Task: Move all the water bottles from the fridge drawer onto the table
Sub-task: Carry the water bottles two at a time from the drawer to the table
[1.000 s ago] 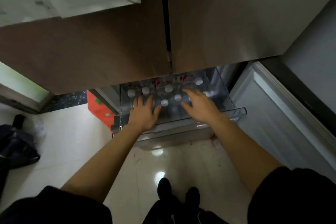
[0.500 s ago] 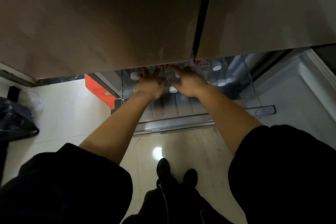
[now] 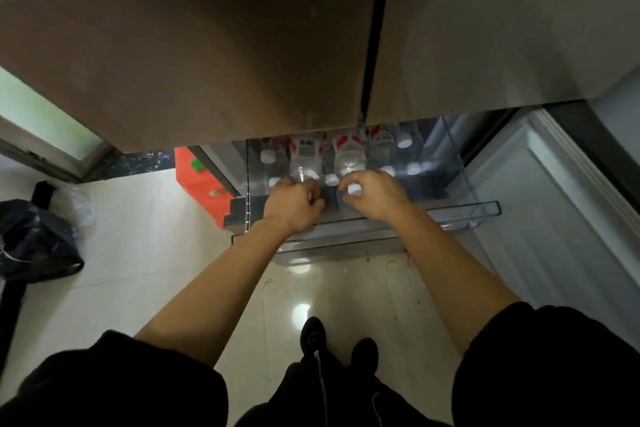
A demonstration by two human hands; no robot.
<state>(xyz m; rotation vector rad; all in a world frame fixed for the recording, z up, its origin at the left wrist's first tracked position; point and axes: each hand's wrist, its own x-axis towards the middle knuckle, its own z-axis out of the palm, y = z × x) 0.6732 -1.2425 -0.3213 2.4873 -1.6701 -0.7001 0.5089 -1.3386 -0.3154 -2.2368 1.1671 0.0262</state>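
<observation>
The clear fridge drawer (image 3: 485, 210) is pulled out below the brown fridge doors. Several water bottles with white caps and red-white labels stand in it. My left hand (image 3: 294, 204) grips the neck of one clear bottle (image 3: 304, 156), raised and tilted toward me. My right hand (image 3: 375, 194) grips the capped neck of a second bottle (image 3: 349, 156), also raised. Between them a standing bottle's cap (image 3: 331, 179) shows. More bottles (image 3: 403, 140) stand at the back right, partly hidden under the doors.
The closed upper fridge doors (image 3: 242, 62) overhang the drawer. An open lower door panel (image 3: 554, 201) stands on the right. An orange object (image 3: 201, 180) sits left of the drawer. A dark bag (image 3: 34, 239) lies on the pale tiled floor (image 3: 138, 253). My feet (image 3: 339, 347) are below.
Both hands have closed on bottle necks and drawn two bottles up and toward me. Earlier they reached flat over the caps, deeper in the drawer.
</observation>
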